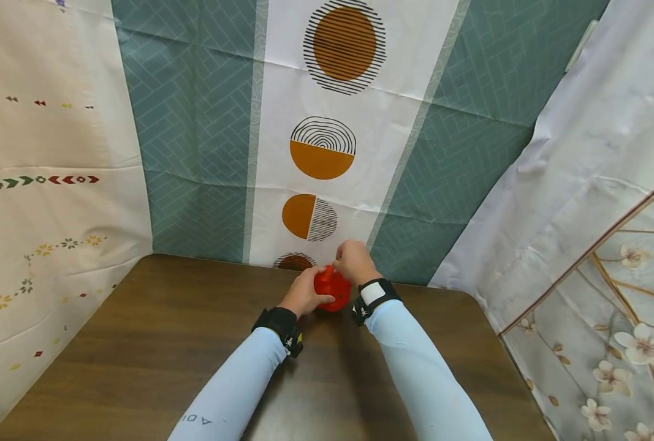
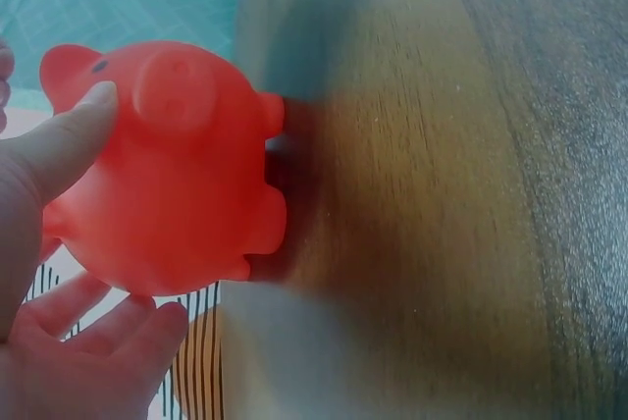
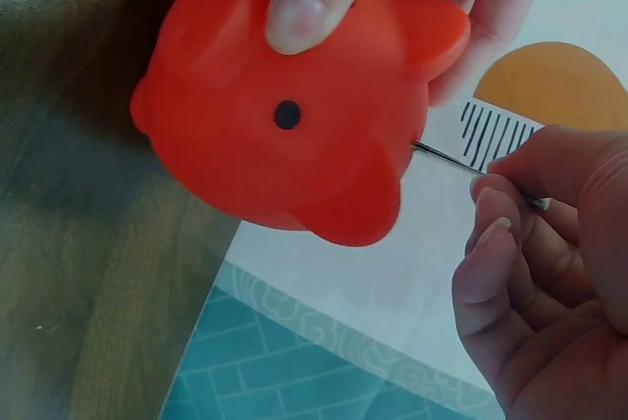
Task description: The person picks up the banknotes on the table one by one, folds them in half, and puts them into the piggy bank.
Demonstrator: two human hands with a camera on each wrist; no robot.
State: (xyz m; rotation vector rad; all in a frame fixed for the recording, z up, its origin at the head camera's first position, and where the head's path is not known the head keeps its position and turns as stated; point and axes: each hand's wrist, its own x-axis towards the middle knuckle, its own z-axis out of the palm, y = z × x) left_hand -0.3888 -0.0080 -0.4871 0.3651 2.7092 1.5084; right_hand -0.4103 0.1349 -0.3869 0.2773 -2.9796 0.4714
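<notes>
A red piggy bank [image 1: 339, 295] with a round snout, ears and small black eyes is near the table's far edge. My left hand [image 1: 303, 293] grips its side, thumb [image 2: 74, 140] near the eye and snout, fingers around the opposite side. In the left wrist view its feet point toward the tabletop. My right hand [image 1: 355, 262] is up at the pig's top right, pinching a thin metal rod-like tool [image 3: 446, 158] between thumb and fingers. The tool's tip meets the pig's back behind the ears; whatever part is inside is hidden.
The brown wooden table [image 1: 183, 343] spreads out beneath both forearms. Right behind its far edge hangs a green and white curtain [image 1: 205, 153] with orange circles. Patterned cloths hang at the left and right sides.
</notes>
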